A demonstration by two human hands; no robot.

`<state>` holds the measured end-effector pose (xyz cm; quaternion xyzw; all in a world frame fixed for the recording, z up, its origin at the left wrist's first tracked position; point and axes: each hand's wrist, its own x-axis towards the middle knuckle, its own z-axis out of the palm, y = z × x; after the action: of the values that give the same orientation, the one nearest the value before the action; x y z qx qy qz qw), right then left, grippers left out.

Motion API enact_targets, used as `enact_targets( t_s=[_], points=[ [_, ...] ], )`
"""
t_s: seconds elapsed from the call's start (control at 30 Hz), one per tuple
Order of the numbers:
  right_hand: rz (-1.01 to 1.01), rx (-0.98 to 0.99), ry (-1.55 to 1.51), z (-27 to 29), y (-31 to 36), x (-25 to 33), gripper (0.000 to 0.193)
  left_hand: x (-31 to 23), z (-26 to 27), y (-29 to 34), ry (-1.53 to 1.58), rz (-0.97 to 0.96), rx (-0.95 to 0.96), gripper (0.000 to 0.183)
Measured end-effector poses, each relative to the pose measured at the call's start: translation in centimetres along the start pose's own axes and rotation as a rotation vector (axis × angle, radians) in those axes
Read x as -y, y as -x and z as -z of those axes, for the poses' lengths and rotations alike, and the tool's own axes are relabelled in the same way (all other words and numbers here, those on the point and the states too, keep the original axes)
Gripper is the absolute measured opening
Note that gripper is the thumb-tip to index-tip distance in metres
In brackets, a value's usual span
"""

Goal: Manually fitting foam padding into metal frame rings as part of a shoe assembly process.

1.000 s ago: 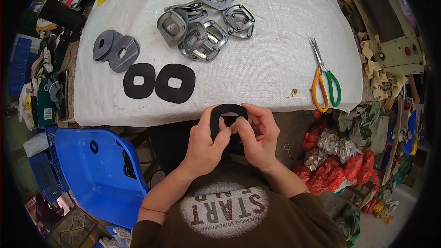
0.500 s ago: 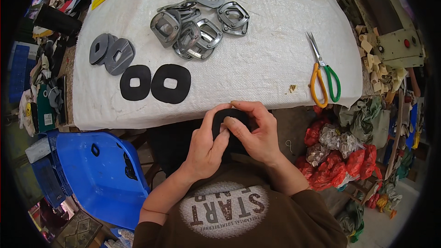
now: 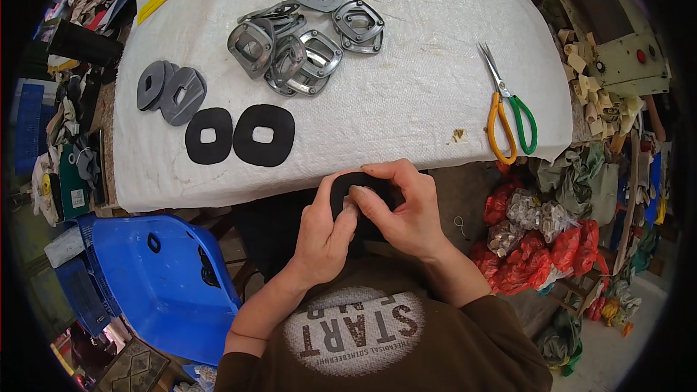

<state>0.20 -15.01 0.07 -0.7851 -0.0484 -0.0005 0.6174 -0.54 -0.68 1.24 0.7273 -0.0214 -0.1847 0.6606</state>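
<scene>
At the table's near edge, both hands hold a black rounded pad (image 3: 339, 192) close to my body. My left hand (image 3: 324, 236) grips its left side, thumb bent inward. My right hand (image 3: 408, 210) wraps the other side, its thumb pressing near the middle and its index finger along the top edge. Fingers cover much of the pad. To the left on the white-covered table lie two flat black pads, a smaller one (image 3: 194, 148) and a larger one (image 3: 280, 148), each with a squarish centre hole. Behind them are several overlapping grey pads (image 3: 181, 112) of similar shape.
Shiny metal frames (image 3: 332, 67) are heaped at the table's far middle. Scissors (image 3: 502, 93) with orange and green handles lie at right; a yellow strip (image 3: 154, 4) lies far left. A blue tub (image 3: 149, 297) stands lower left, red bags (image 3: 523, 265) lower right.
My head view has shifted slightly, so the table things sit a little differently in the picture. Both hands keep their hold on the black pad, with only slight finger movement.
</scene>
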Motion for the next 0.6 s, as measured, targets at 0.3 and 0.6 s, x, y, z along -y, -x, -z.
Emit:
enact_targets(
  t_s=[0.3, 0.6],
  points=[
    [-0.028, 0.051, -0.054, 0.67, -0.03, 0.09, 0.026, 0.22, 0.01, 0.12, 0.003, -0.015, 0.027, 0.037],
    [0.036, -0.015, 0.225, 0.41, 0.08, -0.22, 0.023, -0.22, -0.45, 0.26, -0.127, -0.081, 0.025, 0.037]
  ],
)
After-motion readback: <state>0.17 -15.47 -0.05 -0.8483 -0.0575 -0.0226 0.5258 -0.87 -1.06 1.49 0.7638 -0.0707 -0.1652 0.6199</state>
